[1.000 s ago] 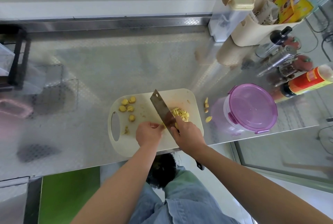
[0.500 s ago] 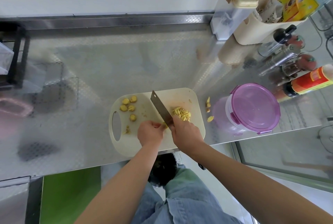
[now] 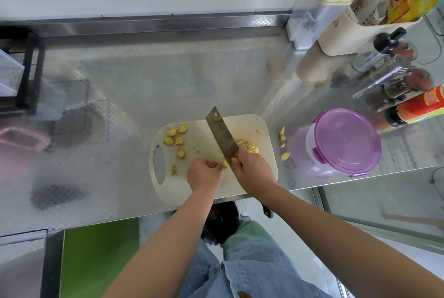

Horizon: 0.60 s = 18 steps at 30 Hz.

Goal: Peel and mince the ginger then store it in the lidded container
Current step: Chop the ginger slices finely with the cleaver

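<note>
A cream cutting board point(image 3: 262, 127) lies on the steel counter. My right hand point(image 3: 254, 169) grips a cleaver point(image 3: 221, 135), its blade angled up and away over the board. My left hand point(image 3: 203, 174) pinches a small piece of ginger point(image 3: 225, 163) right beside the blade. A heap of cut ginger point(image 3: 248, 146) sits to the right of the blade, partly hidden by my right hand. Several round ginger slices point(image 3: 176, 138) lie at the board's left. The container with a purple lid point(image 3: 344, 141) stands closed to the right of the board.
Ginger peel scraps point(image 3: 283, 144) lie on the counter point(image 3: 144, 86) between board and container. Bottles and shakers point(image 3: 389, 74), a cream caddy point(image 3: 355, 33) and a clear box point(image 3: 310, 24) crowd the back right. A black rack point(image 3: 26, 72) stands at the far left.
The cleaver's blade has risen and tilted a little, while my left hand keeps the ginger piece against it. The camera has shifted slightly.
</note>
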Motion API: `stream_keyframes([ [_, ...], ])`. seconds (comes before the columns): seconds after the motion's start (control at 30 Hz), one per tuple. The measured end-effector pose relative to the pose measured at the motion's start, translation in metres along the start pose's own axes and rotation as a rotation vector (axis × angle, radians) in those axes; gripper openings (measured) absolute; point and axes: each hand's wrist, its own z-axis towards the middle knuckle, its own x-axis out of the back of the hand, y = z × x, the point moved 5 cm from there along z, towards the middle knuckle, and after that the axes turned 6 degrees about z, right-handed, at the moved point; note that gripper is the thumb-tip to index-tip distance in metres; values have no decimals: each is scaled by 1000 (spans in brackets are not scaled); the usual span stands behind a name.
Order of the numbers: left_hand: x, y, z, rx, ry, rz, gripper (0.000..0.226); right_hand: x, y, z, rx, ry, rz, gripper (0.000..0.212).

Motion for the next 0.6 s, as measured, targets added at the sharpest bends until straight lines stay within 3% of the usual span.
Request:
stream_keyframes([
  [0.6, 2, 2, 0, 7, -5, -5, 20, -10, -4, -11, -17, -94, -149, 13],
])
